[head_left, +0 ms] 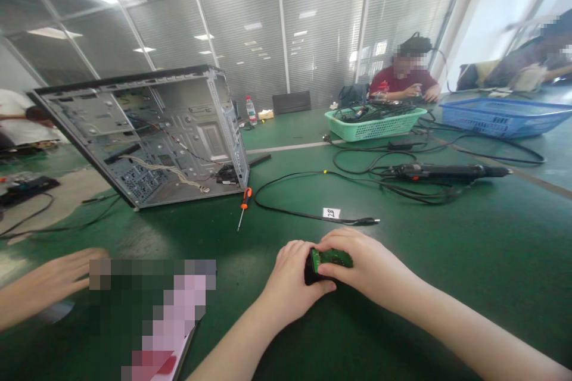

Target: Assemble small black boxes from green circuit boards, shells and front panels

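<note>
1. Step in hand: both of my hands are clasped on one small black drive (333, 258), green circuit board facing up. It sits on the desk (447, 274) in front of the computer case (152, 137), off to the case's right and nearer to me.
2. Left hand (290, 283): wrapped around the drive's dark left end, fingers curled under. Right hand (370, 268): closed over the board side from the right, thumb along the near edge.
3. Judgement: any move from here calls for gripping by the edges and keeping fingertips off the bare board; both hands are already occupied.
4. Count near the case: one orange-handled screwdriver (243, 205) just in front of its right corner; one paper tag (331, 212) marked 28, further right.
5. Right of the case, further off: one black power tool (447, 172) with tangled cables, two baskets, one green basket (375, 125) and one blue basket (504, 116).
6. One other person's hand (53, 280) rests flat in front of the case, on its left.
</note>
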Demonstrator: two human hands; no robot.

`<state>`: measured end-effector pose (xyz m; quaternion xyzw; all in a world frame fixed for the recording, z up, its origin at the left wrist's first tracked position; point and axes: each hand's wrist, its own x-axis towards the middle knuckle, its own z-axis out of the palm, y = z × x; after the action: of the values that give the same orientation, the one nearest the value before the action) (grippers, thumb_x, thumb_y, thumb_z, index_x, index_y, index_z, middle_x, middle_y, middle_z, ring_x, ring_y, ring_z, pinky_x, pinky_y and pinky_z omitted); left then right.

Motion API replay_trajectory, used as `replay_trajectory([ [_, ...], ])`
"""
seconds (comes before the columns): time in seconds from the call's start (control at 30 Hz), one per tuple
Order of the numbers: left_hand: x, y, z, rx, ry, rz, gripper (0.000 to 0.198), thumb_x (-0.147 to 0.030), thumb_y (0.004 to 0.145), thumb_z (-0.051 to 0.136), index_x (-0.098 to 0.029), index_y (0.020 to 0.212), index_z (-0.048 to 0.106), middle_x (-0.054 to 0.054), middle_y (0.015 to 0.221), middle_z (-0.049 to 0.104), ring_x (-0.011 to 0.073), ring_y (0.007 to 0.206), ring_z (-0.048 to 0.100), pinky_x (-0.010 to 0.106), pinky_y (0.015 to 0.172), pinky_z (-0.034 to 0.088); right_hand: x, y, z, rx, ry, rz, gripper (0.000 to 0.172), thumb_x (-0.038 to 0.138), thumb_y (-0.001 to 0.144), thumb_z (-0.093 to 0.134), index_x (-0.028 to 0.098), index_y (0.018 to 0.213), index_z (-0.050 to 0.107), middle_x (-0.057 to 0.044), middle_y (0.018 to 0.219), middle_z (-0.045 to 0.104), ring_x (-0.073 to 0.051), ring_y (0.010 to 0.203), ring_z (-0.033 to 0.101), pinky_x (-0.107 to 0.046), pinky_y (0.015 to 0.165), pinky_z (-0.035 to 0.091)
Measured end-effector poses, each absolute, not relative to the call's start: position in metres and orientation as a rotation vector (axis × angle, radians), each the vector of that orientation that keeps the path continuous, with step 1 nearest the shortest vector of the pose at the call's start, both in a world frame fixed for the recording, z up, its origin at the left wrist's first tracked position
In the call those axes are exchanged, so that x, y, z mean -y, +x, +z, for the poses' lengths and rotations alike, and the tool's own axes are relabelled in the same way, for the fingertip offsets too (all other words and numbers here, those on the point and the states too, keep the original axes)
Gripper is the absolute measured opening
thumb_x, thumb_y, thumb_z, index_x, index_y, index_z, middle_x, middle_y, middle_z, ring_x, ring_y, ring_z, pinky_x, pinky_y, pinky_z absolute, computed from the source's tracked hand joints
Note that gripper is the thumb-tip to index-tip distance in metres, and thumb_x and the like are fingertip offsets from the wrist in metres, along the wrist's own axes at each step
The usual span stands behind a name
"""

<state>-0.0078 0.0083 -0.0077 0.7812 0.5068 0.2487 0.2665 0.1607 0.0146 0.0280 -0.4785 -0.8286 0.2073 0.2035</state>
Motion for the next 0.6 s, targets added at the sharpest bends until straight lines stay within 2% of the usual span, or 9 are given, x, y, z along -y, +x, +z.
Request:
replay_trajectory([
  [0.1,-0.009,-0.008,-0.008,-1.371,2.111,0.664,0.042,-0.025,0.064,0.077,-0.022,0.101,0.056,0.004,0.104,0.06,0.0257,0.102,0.052,0.042,0.091,0.039,-0.013,0.161,0.025,2.28,-1.353,0.623,0.019,0.024,0.08,0.066,0.019,0.098,0.065,-0.004,0.105,0.063,-0.022,0.1,0.056,-0.037,0.089,0.046],
  [0.2,-0.008,-0.007,-0.008,-1.364,2.122,0.661,0.044,-0.025,0.065,0.077,-0.022,0.103,0.055,0.004,0.105,0.06,0.0255,0.103,0.051,0.041,0.091,0.039,-0.011,0.162,0.022,2.298,-1.323,0.629,0.024,0.023,0.085,0.061,0.016,0.107,0.061,-0.008,0.119,0.059,-0.024,0.117,0.05,-0.039,0.099,0.041],
  [0.27,-0.008,-0.007,-0.008,-1.363,2.127,0.654,0.044,-0.025,0.066,0.076,-0.022,0.104,0.055,0.004,0.105,0.06,0.0253,0.102,0.051,0.041,0.091,0.039,-0.01,0.162,0.021,2.325,-1.302,0.604,0.025,0.022,0.087,0.056,0.014,0.111,0.058,-0.01,0.124,0.056,-0.024,0.121,0.047,-0.039,0.1,0.04],
  [0.43,-0.007,-0.007,-0.009,-1.374,2.142,0.643,0.04,-0.028,0.067,0.076,-0.022,0.101,0.055,0.004,0.102,0.059,0.0248,0.101,0.051,0.04,0.09,0.039,-0.005,0.165,0.025,2.353,-1.318,0.547,0.021,0.02,0.089,0.051,0.015,0.109,0.056,-0.008,0.106,0.063,-0.023,0.097,0.061,-0.036,0.083,0.049],
  [0.6,-0.007,-0.007,-0.009,-1.377,2.153,0.668,0.039,-0.029,0.065,0.077,-0.022,0.097,0.055,0.003,0.1,0.059,0.0249,0.099,0.051,0.04,0.087,0.04,-0.001,0.169,0.052,2.266,-1.265,0.393,0.026,0.028,0.088,0.046,0.017,0.109,0.056,-0.007,0.104,0.064,-0.023,0.094,0.062,-0.034,0.08,0.049],
])
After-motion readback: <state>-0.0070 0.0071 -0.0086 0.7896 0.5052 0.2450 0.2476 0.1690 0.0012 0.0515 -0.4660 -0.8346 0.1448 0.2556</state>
